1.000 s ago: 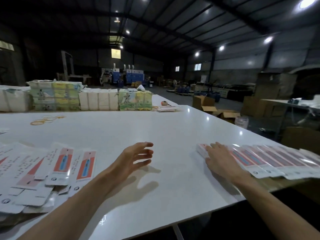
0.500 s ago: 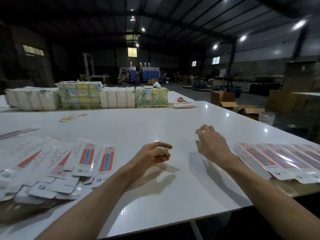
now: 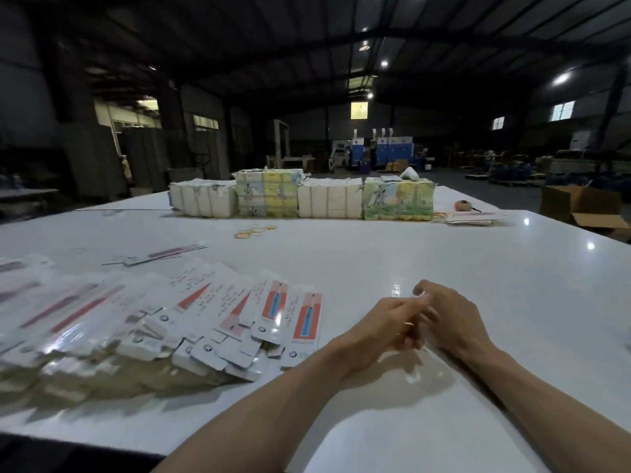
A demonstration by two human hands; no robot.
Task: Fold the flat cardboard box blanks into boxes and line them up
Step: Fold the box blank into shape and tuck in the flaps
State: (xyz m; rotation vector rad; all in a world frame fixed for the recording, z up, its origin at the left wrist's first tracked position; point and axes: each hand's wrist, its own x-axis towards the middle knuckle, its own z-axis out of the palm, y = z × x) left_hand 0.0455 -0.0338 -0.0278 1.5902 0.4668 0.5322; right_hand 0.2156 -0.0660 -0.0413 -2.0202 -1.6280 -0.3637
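Both hands, left hand (image 3: 382, 326) and right hand (image 3: 454, 319), are held together, empty of any blank, over the white table (image 3: 375, 261), while the fanned flat box blanks (image 3: 218, 315) lie just left, best drawn singly from the top.

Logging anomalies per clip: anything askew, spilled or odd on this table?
Nothing damaged. The flat white-and-red cardboard box blanks lie in a loose, slumped fan rather than a square stack, and yellow rubber bands lie scattered mid-table. Both hands meet, holding no blank.
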